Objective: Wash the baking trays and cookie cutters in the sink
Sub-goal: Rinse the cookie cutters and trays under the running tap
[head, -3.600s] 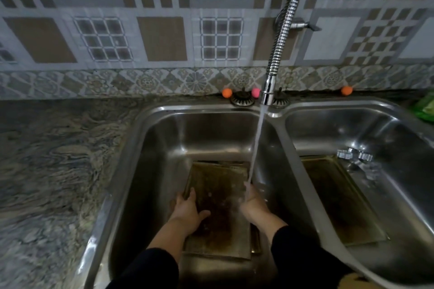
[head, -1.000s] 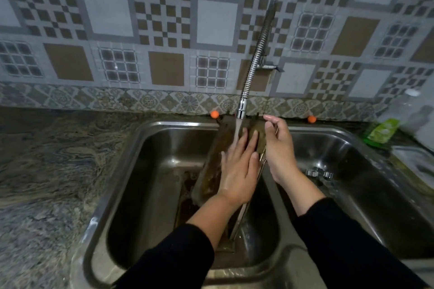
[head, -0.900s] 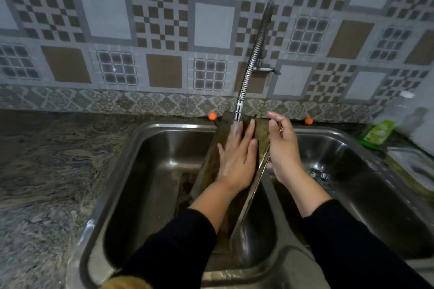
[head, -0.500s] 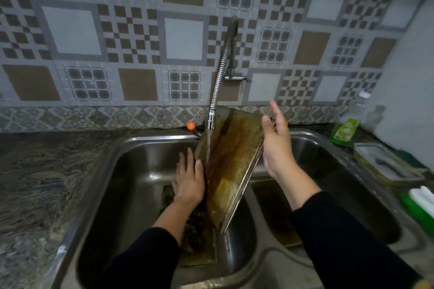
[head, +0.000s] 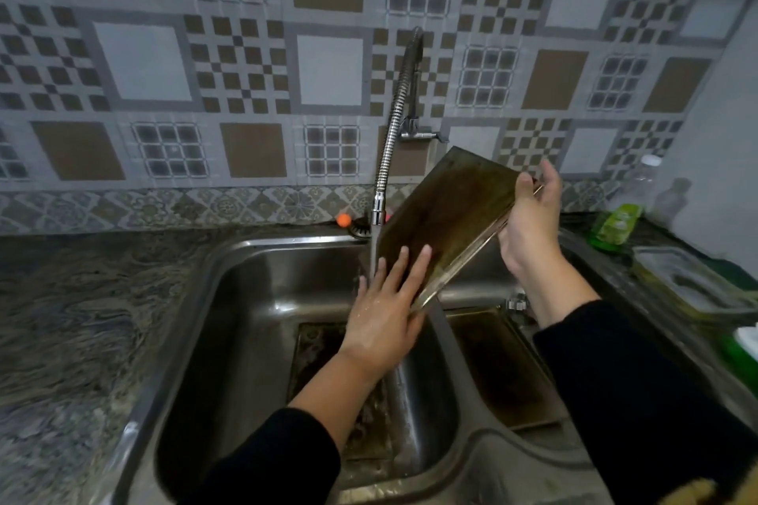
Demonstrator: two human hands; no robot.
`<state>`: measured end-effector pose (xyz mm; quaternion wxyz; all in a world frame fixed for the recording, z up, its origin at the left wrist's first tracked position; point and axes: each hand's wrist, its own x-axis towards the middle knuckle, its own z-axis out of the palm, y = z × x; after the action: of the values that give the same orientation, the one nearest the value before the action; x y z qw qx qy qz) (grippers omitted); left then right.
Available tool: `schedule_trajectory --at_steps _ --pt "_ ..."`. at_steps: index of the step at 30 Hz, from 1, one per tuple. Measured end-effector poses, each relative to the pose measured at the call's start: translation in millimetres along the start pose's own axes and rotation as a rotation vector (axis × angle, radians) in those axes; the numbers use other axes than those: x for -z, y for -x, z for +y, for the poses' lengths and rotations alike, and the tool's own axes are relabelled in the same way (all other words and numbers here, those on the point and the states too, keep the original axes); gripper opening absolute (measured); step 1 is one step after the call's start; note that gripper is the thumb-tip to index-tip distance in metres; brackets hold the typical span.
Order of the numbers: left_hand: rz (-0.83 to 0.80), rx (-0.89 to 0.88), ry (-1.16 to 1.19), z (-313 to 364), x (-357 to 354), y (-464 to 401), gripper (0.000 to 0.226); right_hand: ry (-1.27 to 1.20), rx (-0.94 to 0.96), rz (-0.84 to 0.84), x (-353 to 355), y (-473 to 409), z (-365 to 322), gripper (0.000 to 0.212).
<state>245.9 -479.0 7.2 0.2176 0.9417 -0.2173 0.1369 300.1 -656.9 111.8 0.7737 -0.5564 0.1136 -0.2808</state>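
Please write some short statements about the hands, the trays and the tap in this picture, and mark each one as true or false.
1. The right hand holds the raised brown-stained metal baking tray by its right edge. True.
2. The left hand is closed into a fist. False: its fingers lie straight and flat against the lower part of the raised tray.
3. Water runs from the flexible chrome tap. True.
4. The raised tray lies flat on the sink floor. False: it is held tilted, above the divider of the steel double sink.
5. Another dark tray lies in the right basin. True.
6. The green bottle stands on the left counter. False: it is at the right.
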Motion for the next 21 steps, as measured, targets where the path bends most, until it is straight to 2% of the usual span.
schedule_trajectory --at_steps 4,7,9,11,13,16,19,21 --pt "0.169 -0.147 -0.039 14 10 -20 0.089 -0.094 -0.061 -0.1 6 -20 -24 0.044" --pt "0.31 -0.121 0.09 30 17 -36 0.092 -0.037 -0.098 -0.27 13 -34 -41 0.042" --pt "0.38 -0.053 0.283 44 14 -48 0.083 0.252 -0.062 -0.338 24 -40 -33 0.048" --pt "0.398 0.024 0.494 59 8 -56 0.071 0.647 -0.047 -0.286 46 -47 -11 0.05" --pt "0.38 0.099 0.714 76 -3 -59 0.061 0.8 -0.142 -0.221 75 -49 11 0.053" --pt "0.311 0.208 0.919 96 -24 -56 0.053 0.738 -0.281 -0.263 113 -51 33 0.058" --pt "0.194 0.264 0.919 110 -45 -49 0.052 0.729 -0.373 -0.279 145 -54 47 0.06" --pt "0.032 0.322 0.821 114 -59 -43 0.052 0.791 -0.372 -0.309 164 -55 53 0.061"
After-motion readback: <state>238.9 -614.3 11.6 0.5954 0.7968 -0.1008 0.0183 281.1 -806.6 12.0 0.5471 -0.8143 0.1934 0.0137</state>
